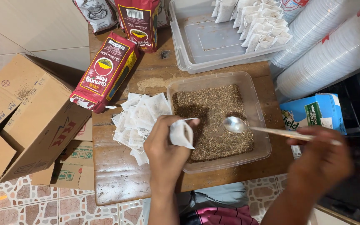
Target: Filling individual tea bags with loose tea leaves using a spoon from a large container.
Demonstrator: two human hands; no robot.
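Both hands gripped tools over the tub (260, 108) of loose tea (213, 121): left hand (165, 152) pinching a paper sachet (181, 133) open, right hand (319, 160) holding a spoon (246, 126) level.

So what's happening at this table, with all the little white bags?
A person sits at a wooden table. The left hand holds a small white paper pouch over a clear plastic tub of brown dried leaf bits. The right hand holds a long metal spoon, its bowl empty above the tub. A pile of flat empty pouches lies left of the tub; filled white pouches stand in a second clear tub behind, near red foil packets.
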